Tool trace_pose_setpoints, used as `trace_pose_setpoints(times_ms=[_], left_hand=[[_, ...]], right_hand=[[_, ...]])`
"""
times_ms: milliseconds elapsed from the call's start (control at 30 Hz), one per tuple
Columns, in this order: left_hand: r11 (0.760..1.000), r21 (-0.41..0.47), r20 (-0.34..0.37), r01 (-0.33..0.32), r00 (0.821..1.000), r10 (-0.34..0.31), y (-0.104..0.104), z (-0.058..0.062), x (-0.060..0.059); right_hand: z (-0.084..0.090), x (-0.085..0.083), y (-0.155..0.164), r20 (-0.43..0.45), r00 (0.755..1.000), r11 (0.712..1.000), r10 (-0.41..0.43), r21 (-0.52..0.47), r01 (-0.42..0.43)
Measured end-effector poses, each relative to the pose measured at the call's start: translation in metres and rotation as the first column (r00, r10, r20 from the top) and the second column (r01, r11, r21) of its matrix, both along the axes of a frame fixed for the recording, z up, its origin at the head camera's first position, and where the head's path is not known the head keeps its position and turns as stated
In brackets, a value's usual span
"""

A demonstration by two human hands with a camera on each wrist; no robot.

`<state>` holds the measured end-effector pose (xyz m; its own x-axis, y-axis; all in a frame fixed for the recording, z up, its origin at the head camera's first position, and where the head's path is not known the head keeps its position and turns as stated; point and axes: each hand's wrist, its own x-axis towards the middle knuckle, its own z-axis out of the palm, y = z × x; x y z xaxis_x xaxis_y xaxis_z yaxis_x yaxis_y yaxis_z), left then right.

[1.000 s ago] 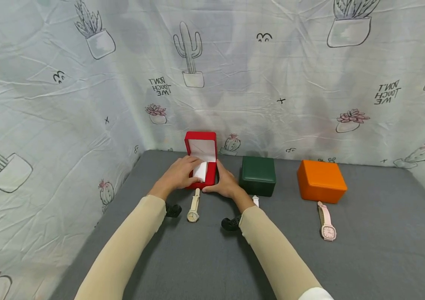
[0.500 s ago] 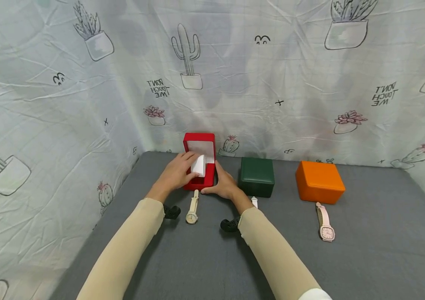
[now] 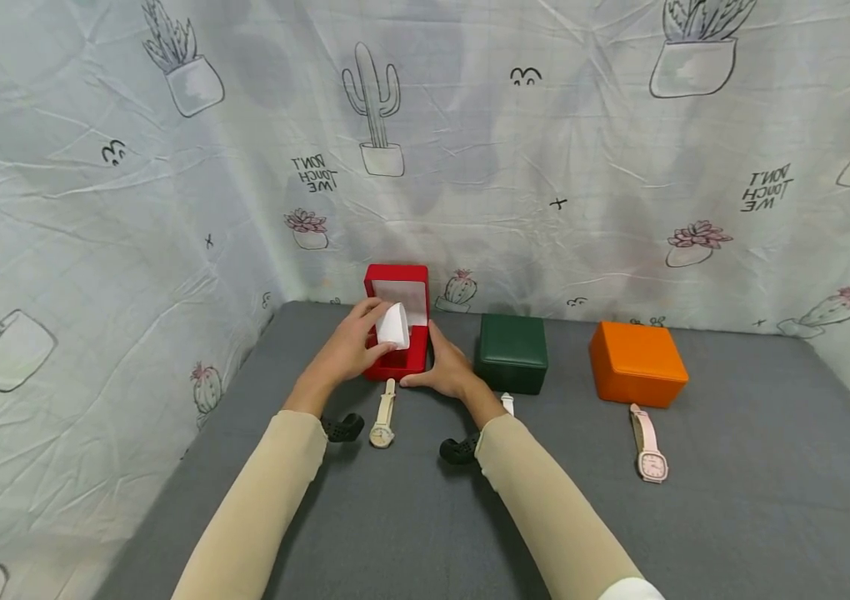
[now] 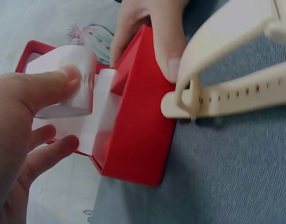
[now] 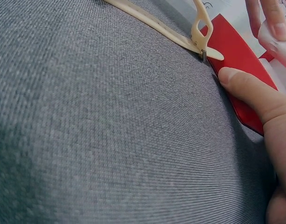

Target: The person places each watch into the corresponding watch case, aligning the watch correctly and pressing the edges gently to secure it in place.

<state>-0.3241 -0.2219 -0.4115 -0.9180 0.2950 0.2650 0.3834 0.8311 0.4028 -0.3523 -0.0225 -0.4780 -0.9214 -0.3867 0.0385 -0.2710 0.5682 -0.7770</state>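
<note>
A: Backdrop (image 3: 462, 125)?
B: Pale cloth, potted cacti; reversed lettering (image 3: 314, 173) reads DON'T TOUCH, third word unsure.
A: Head view?
B: Left hand (image 3: 346, 342) pinches the white cushion (image 3: 393, 327), tilted, above the open red box (image 3: 416, 354). A second ago it sat inside, upright. Right hand (image 3: 449, 367) grips the box's right front. Green box (image 3: 511, 354) just right of those fingers; orange box (image 3: 638, 362) farther right.
A: Left wrist?
B: Strap holes on the cream watch (image 4: 245, 95), its tip beside the right thumb (image 4: 168, 42). Left thumb (image 4: 54, 86) across the cushion.
A: Right wrist?
B: Right thumb against the red front, near the strap's buckle. The watch dial shows only in the head view.
</note>
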Motion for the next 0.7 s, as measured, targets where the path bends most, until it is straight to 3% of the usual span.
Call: trace_pose_setpoints(times_ms=[233, 500, 700], left_hand=[[0.989, 0.147, -0.026, 0.013, 1.000, -0.009, 0.000, -0.010, 0.004], [0.954, 0.296, -0.056, 0.050, 0.998, -0.035, -0.001, -0.019, 0.007], [0.921, 0.384, -0.027, 0.065, 0.998, -0.059, -0.003, -0.023, 0.013]], right_hand=[[-0.002, -0.001, 0.000, 0.001, 1.000, 1.000, -0.006, 0.010, 0.006], [-0.002, -0.004, -0.001, -0.002, 1.000, 1.000, -0.004, 0.000, 0.004], [-0.002, -0.003, -0.002, -0.002, 1.000, 1.000, -0.003, 0.001, 0.003]])
